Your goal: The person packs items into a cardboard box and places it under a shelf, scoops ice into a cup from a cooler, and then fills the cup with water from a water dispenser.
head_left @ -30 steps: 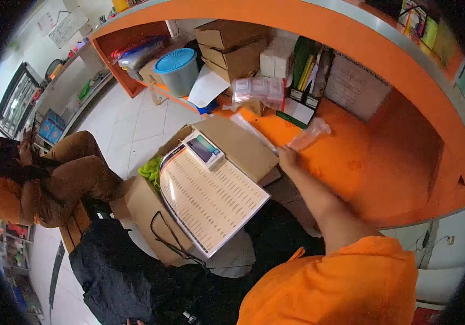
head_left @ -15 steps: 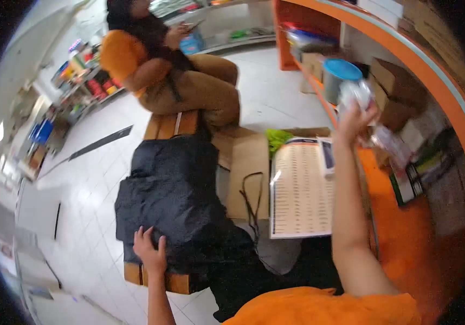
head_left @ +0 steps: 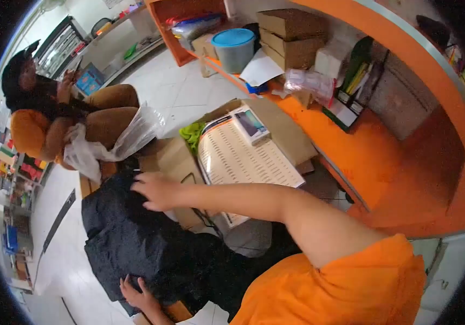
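Observation:
My right hand (head_left: 159, 190) reaches across to the far part of the black cloth (head_left: 129, 227), fingers apart and holding nothing. On the near edge of that cloth rests my left hand (head_left: 137, 295), its fingers spread. Beyond my right hand, a crumpled clear plastic bag (head_left: 116, 142) hangs loose against the seated person's legs. To the right of my forearm, a printed sheet with rows of text (head_left: 238, 154) lies on an open cardboard box (head_left: 292, 132). A small white box with a phone picture (head_left: 251, 126) is on top of the sheet.
A person in orange sleeves (head_left: 29, 130) sits at the far left. The orange shelf (head_left: 368, 162) on the right bears a blue-lidded tub (head_left: 233, 51), cardboard boxes (head_left: 289, 38) and a plastic-wrapped pack (head_left: 309, 84). Bright green material (head_left: 192, 135) pokes out beside the sheet.
My right hand has swung left from the shelf side to above the black cloth and let go of the clear plastic. A plastic bag now lies by the person's legs. My view has turned right.

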A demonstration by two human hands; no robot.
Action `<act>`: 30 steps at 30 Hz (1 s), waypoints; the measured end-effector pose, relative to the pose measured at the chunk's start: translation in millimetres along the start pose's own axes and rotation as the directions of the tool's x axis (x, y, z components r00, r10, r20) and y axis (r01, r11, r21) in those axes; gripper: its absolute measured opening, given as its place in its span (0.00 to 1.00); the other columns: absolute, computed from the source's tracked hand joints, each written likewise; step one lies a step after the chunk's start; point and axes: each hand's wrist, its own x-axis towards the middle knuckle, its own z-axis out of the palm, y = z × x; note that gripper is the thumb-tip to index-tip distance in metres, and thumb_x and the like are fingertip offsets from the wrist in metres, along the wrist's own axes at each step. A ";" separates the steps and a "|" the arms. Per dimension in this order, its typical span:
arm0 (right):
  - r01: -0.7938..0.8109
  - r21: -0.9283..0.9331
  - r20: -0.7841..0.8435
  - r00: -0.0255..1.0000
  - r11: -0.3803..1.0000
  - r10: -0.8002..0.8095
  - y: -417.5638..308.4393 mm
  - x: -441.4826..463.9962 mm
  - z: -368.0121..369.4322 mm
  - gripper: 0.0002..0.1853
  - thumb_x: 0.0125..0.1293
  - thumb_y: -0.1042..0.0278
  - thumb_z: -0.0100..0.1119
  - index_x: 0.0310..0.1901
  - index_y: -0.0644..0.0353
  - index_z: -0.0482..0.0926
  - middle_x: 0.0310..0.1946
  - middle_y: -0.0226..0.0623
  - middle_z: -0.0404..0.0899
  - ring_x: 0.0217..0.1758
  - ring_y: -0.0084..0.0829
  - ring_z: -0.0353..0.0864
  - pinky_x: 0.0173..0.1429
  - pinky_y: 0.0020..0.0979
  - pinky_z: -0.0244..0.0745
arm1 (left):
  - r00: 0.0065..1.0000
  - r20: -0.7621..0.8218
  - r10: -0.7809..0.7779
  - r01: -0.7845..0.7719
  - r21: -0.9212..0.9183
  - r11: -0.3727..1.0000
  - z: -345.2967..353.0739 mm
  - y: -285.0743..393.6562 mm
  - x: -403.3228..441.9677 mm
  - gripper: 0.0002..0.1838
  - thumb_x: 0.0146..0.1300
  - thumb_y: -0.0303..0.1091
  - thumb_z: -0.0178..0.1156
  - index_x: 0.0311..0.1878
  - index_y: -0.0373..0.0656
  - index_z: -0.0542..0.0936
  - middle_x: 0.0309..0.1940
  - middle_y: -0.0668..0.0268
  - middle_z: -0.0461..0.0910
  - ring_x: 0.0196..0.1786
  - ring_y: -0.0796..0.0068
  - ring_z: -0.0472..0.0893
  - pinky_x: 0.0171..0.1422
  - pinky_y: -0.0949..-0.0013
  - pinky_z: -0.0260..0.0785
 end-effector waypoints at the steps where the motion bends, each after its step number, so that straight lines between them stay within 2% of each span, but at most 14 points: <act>1: -0.111 -0.128 0.014 0.993 0.986 0.113 20.2 -31.9 -12.0 0.26 0.54 0.64 0.66 0.56 0.63 0.77 0.63 0.60 0.71 0.64 0.57 0.73 0.67 0.52 0.69 | 1.000 0.012 0.019 -0.019 -0.010 1.000 3.7 1.0 4.2 0.29 0.72 0.57 0.55 0.58 0.38 0.79 0.64 0.43 0.73 0.67 0.43 0.72 0.71 0.48 0.63; 6: -0.598 -0.396 -0.293 0.802 0.697 0.521 123.7 -200.2 -125.4 0.19 0.54 0.70 0.62 0.48 0.65 0.80 0.50 0.53 0.80 0.56 0.52 0.78 0.63 0.49 0.71 | 0.998 -0.039 0.050 -0.047 0.071 0.996 -0.9 10.3 9.9 0.31 0.71 0.58 0.57 0.58 0.35 0.80 0.58 0.47 0.80 0.61 0.45 0.78 0.66 0.50 0.69; 7: -0.572 -0.287 -0.428 0.794 0.768 0.432 113.3 -225.9 -169.5 0.18 0.53 0.70 0.62 0.47 0.66 0.81 0.48 0.54 0.81 0.55 0.53 0.78 0.62 0.48 0.72 | 0.995 -0.070 0.075 -0.068 0.095 0.993 29.7 -34.1 8.2 0.28 0.72 0.54 0.57 0.57 0.35 0.80 0.59 0.48 0.79 0.63 0.46 0.76 0.67 0.50 0.68; 8: -0.746 -0.237 -0.568 0.626 0.622 0.535 107.2 -244.3 -202.2 0.16 0.55 0.69 0.63 0.44 0.67 0.81 0.45 0.54 0.81 0.54 0.54 0.79 0.60 0.49 0.72 | 0.990 -0.101 0.100 -0.088 0.122 0.989 47.0 -54.4 9.8 0.24 0.73 0.50 0.57 0.55 0.35 0.80 0.60 0.48 0.78 0.65 0.47 0.75 0.68 0.49 0.67; 11: -0.873 -0.237 -0.864 0.390 0.426 0.318 173.9 -354.9 -272.5 0.27 0.57 0.61 0.68 0.57 0.64 0.75 0.53 0.56 0.77 0.58 0.56 0.76 0.59 0.54 0.72 | 0.986 -0.136 0.100 -0.099 0.019 0.995 -10.4 23.2 3.9 0.32 0.71 0.58 0.58 0.58 0.33 0.81 0.55 0.47 0.81 0.57 0.46 0.80 0.64 0.52 0.71; 13: -0.968 -0.175 -0.841 0.241 0.178 0.484 186.8 -406.0 -332.2 0.33 0.58 0.60 0.69 0.63 0.63 0.69 0.61 0.55 0.72 0.63 0.56 0.73 0.62 0.54 0.71 | 0.986 -0.126 0.109 -0.105 0.044 0.994 4.9 0.8 3.3 0.31 0.71 0.56 0.60 0.58 0.33 0.81 0.55 0.47 0.81 0.57 0.46 0.80 0.63 0.52 0.72; 18: -0.971 -0.123 -0.866 0.006 -0.202 0.500 186.5 -436.3 -431.8 0.38 0.60 0.60 0.67 0.70 0.64 0.64 0.71 0.57 0.63 0.71 0.56 0.66 0.71 0.55 0.65 | 0.983 -0.147 0.114 -0.125 -0.071 0.990 3.7 26.9 11.5 0.30 0.72 0.56 0.59 0.58 0.34 0.81 0.55 0.47 0.81 0.57 0.47 0.80 0.63 0.51 0.72; 20: -0.903 -0.293 -0.905 0.157 -0.313 0.395 207.7 -455.7 -459.3 0.40 0.61 0.60 0.66 0.73 0.64 0.61 0.72 0.60 0.62 0.72 0.58 0.65 0.72 0.57 0.63 | 0.986 -0.122 0.110 -0.122 -0.090 0.988 8.2 22.6 16.7 0.30 0.72 0.56 0.58 0.58 0.35 0.80 0.55 0.47 0.81 0.57 0.47 0.79 0.63 0.50 0.71; 22: -0.800 -0.346 -0.886 0.107 -0.489 0.452 264.0 -489.3 -496.1 0.31 0.62 0.58 0.66 0.67 0.58 0.71 0.60 0.52 0.77 0.66 0.53 0.74 0.69 0.52 0.68 | 0.996 -0.083 0.041 -0.048 -0.088 0.995 -12.5 35.9 5.0 0.30 0.72 0.57 0.58 0.58 0.36 0.80 0.56 0.48 0.80 0.58 0.47 0.79 0.64 0.50 0.70; 24: -0.937 -0.340 -0.848 0.343 0.082 0.403 261.4 -457.8 -485.4 0.23 0.64 0.62 0.65 0.59 0.59 0.74 0.53 0.49 0.80 0.57 0.49 0.79 0.61 0.49 0.73 | 0.991 0.002 -0.136 0.124 0.404 0.906 -36.7 67.9 6.7 0.34 0.75 0.61 0.50 0.60 0.36 0.79 0.59 0.49 0.79 0.65 0.49 0.75 0.69 0.50 0.66; 26: -0.833 -0.335 -0.752 0.518 0.441 0.408 218.0 -388.5 -451.1 0.16 0.64 0.64 0.65 0.51 0.60 0.76 0.45 0.46 0.82 0.49 0.45 0.83 0.53 0.44 0.76 | 0.993 -0.115 -0.016 0.084 0.615 0.784 -50.0 80.5 12.0 0.36 0.74 0.64 0.47 0.59 0.36 0.79 0.63 0.51 0.77 0.68 0.55 0.73 0.71 0.51 0.65; 27: -0.771 -0.326 -0.690 0.589 0.547 0.419 194.6 -362.5 -417.2 0.14 0.65 0.65 0.65 0.48 0.61 0.77 0.41 0.45 0.83 0.45 0.43 0.84 0.49 0.42 0.78 | 0.979 -0.174 0.103 -0.011 0.463 0.886 -57.9 88.4 25.6 0.31 0.74 0.58 0.51 0.58 0.36 0.79 0.61 0.50 0.77 0.65 0.53 0.75 0.69 0.51 0.67; 29: -0.953 -0.163 -0.293 0.295 0.256 0.909 178.5 -345.3 -352.6 0.11 0.63 0.66 0.67 0.42 0.62 0.78 0.32 0.41 0.81 0.37 0.37 0.83 0.43 0.37 0.77 | 0.896 -0.334 0.292 -0.259 0.139 0.956 -74.0 110.1 55.6 0.20 0.73 0.45 0.58 0.54 0.36 0.79 0.59 0.47 0.78 0.60 0.51 0.78 0.64 0.52 0.70; 30: -0.940 -0.048 -0.184 0.339 0.336 0.923 150.0 -326.0 -318.7 0.11 0.62 0.65 0.68 0.38 0.62 0.78 0.28 0.40 0.79 0.34 0.33 0.83 0.39 0.35 0.77 | 0.966 -0.199 0.163 -0.199 -0.181 0.963 -74.6 137.0 59.7 0.16 0.73 0.40 0.58 0.53 0.36 0.79 0.55 0.50 0.79 0.57 0.55 0.80 0.63 0.55 0.71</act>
